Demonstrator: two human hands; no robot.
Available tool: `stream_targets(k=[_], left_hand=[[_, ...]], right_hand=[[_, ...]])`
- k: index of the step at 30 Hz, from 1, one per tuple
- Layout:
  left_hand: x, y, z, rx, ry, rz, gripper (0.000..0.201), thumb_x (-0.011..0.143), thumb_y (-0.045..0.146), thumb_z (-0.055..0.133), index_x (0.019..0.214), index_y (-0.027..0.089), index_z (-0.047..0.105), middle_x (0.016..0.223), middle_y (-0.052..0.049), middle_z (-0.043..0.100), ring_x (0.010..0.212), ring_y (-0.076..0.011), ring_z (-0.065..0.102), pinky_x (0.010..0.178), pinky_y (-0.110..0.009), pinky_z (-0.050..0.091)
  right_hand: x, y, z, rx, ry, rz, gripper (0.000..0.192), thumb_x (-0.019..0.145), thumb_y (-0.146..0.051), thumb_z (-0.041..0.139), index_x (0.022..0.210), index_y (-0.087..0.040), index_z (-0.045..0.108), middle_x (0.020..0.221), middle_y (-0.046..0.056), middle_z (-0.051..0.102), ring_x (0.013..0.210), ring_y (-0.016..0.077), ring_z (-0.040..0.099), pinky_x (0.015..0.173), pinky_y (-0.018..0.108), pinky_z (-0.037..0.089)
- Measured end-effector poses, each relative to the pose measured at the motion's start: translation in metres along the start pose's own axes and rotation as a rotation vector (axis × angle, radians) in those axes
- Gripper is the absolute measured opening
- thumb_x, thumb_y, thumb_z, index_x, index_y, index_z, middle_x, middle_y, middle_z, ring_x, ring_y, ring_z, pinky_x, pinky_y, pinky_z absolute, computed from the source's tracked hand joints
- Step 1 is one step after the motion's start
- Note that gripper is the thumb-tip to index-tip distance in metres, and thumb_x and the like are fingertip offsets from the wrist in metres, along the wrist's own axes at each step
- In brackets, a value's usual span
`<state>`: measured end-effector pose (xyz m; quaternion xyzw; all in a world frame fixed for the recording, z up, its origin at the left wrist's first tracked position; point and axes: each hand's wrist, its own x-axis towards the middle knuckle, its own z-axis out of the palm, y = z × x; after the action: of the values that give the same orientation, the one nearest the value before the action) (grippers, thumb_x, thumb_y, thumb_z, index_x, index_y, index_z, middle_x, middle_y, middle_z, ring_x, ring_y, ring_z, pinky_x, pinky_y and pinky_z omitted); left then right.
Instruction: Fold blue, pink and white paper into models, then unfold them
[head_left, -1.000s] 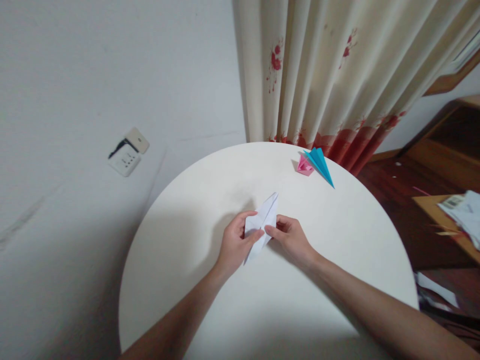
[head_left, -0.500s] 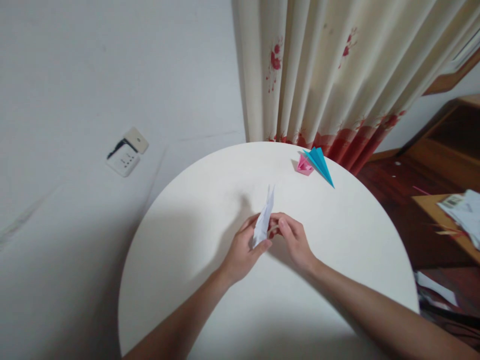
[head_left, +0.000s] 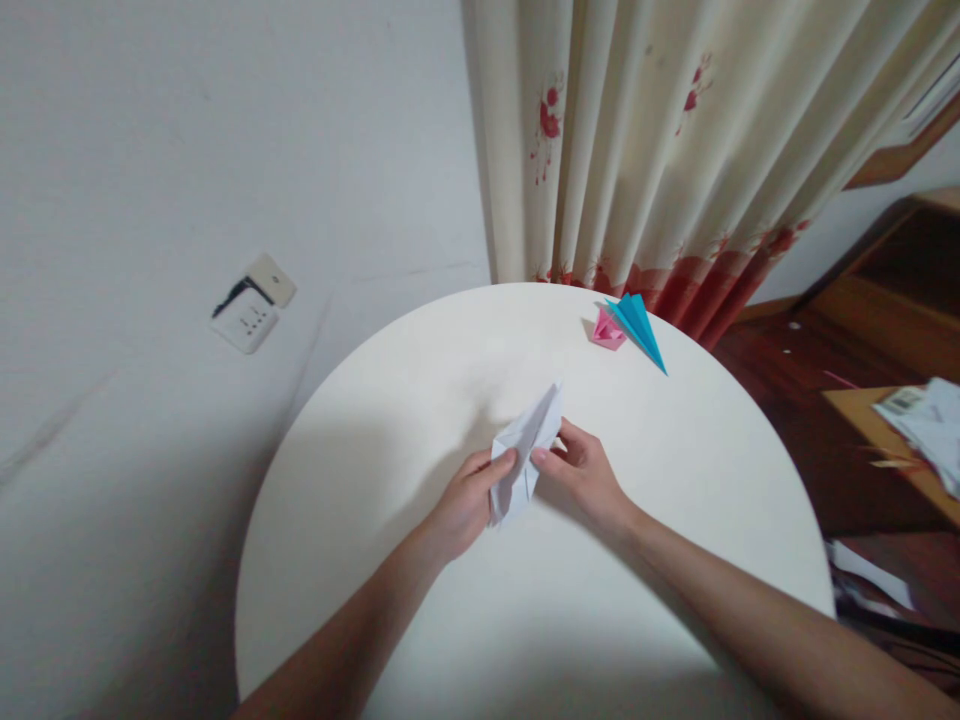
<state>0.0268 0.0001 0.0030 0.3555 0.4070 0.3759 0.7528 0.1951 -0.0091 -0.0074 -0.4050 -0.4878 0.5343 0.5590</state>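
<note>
A folded white paper piece (head_left: 526,450) is held just above the round white table (head_left: 420,620), its pointed tip aimed up and to the right. My left hand (head_left: 466,505) pinches its left side with thumb and fingers. My right hand (head_left: 583,475) grips its right edge, thumb on top. Both hands meet at the middle of the paper.
A pink folded paper (head_left: 607,330) and a blue paper plane (head_left: 639,328) lie at the table's far edge. A cream curtain with red flowers (head_left: 660,150) hangs behind. A wall socket (head_left: 252,310) is at the left. A wooden surface with papers (head_left: 919,430) stands at the right.
The paper was flat, then turned on edge, and now lies flatter again with a new crease. Both hands have shifted slightly up the table with it.
</note>
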Motion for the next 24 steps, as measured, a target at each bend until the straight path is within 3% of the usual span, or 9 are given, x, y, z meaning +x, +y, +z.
stream_targets(k=[2, 4, 7, 9, 12, 14, 17, 24], left_hand=[[-0.001, -0.001, 0.001, 0.071, -0.007, -0.023, 0.043, 0.072, 0.051, 0.080, 0.091, 0.013, 0.073, 0.080, -0.005, 0.069, 0.074, -0.0158, 0.061, 0.068, -0.024, 0.044], [-0.001, -0.003, 0.001, 0.194, 0.004, 0.040, 0.042, 0.079, 0.054, 0.072, 0.094, 0.014, 0.070, 0.079, -0.004, 0.066, 0.071, -0.0147, 0.059, 0.065, -0.024, 0.043], [0.001, -0.005, 0.001, 0.406, 0.123, 0.326, 0.035, 0.091, 0.050, 0.058, 0.106, 0.018, 0.062, 0.090, -0.003, 0.063, 0.081, -0.0157, 0.059, 0.072, -0.026, 0.046], [0.001, -0.005, 0.000, 0.568, 0.203, 0.585, 0.033, 0.090, 0.042, 0.062, 0.116, 0.022, 0.058, 0.105, -0.005, 0.060, 0.096, -0.0179, 0.059, 0.081, -0.029, 0.047], [-0.001, -0.003, 0.000, 0.843, 0.155, 0.809, 0.038, 0.082, 0.028, 0.074, 0.117, 0.024, 0.061, 0.113, -0.006, 0.058, 0.104, -0.0192, 0.057, 0.088, -0.030, 0.047], [-0.003, -0.002, 0.000, 0.931, 0.120, 0.843, 0.028, 0.081, 0.022, 0.074, 0.108, 0.023, 0.066, 0.106, -0.005, 0.061, 0.098, -0.0177, 0.059, 0.086, -0.029, 0.048], [-0.003, -0.001, 0.002, 0.947, 0.171, 0.880, 0.017, 0.082, 0.019, 0.073, 0.099, 0.021, 0.069, 0.096, -0.004, 0.063, 0.090, -0.0162, 0.061, 0.081, -0.028, 0.049], [-0.004, -0.001, 0.000, 1.000, 0.267, 0.871, 0.013, 0.083, 0.019, 0.071, 0.096, 0.020, 0.066, 0.092, -0.003, 0.068, 0.086, -0.0158, 0.063, 0.080, -0.028, 0.049]], right_hand=[[-0.001, 0.000, 0.002, 0.074, -0.054, 0.048, 0.028, 0.078, -0.041, 0.076, 0.094, -0.018, 0.073, 0.094, 0.007, 0.073, 0.084, 0.0205, 0.064, 0.076, 0.033, 0.053], [-0.002, -0.002, 0.004, 0.125, -0.034, 0.076, 0.025, 0.076, -0.039, 0.077, 0.088, -0.017, 0.074, 0.086, 0.006, 0.075, 0.078, 0.0204, 0.066, 0.077, 0.035, 0.053], [-0.001, -0.005, 0.004, 0.126, 0.089, 0.092, 0.024, 0.073, -0.037, 0.078, 0.085, -0.016, 0.075, 0.082, 0.005, 0.076, 0.074, 0.0213, 0.068, 0.075, 0.035, 0.053], [0.001, -0.006, 0.004, 0.112, 0.162, 0.103, 0.023, 0.072, -0.035, 0.079, 0.083, -0.016, 0.075, 0.081, 0.005, 0.076, 0.072, 0.0212, 0.068, 0.073, 0.034, 0.053], [0.001, -0.007, 0.005, 0.124, 0.169, 0.124, 0.022, 0.071, -0.034, 0.079, 0.083, -0.016, 0.075, 0.082, 0.005, 0.077, 0.070, 0.0202, 0.067, 0.070, 0.033, 0.052], [0.000, -0.007, 0.007, 0.135, 0.127, 0.123, 0.021, 0.072, -0.034, 0.079, 0.081, -0.016, 0.075, 0.081, 0.004, 0.076, 0.069, 0.0194, 0.066, 0.069, 0.031, 0.052], [-0.003, -0.004, 0.008, 0.129, 0.058, 0.095, 0.019, 0.076, -0.035, 0.076, 0.082, -0.017, 0.076, 0.080, 0.004, 0.076, 0.072, 0.0195, 0.066, 0.071, 0.031, 0.051], [-0.005, 0.003, 0.003, -0.007, 0.031, 0.041, 0.022, 0.085, -0.036, 0.068, 0.086, -0.018, 0.079, 0.086, 0.005, 0.077, 0.080, 0.0223, 0.067, 0.080, 0.034, 0.050]])
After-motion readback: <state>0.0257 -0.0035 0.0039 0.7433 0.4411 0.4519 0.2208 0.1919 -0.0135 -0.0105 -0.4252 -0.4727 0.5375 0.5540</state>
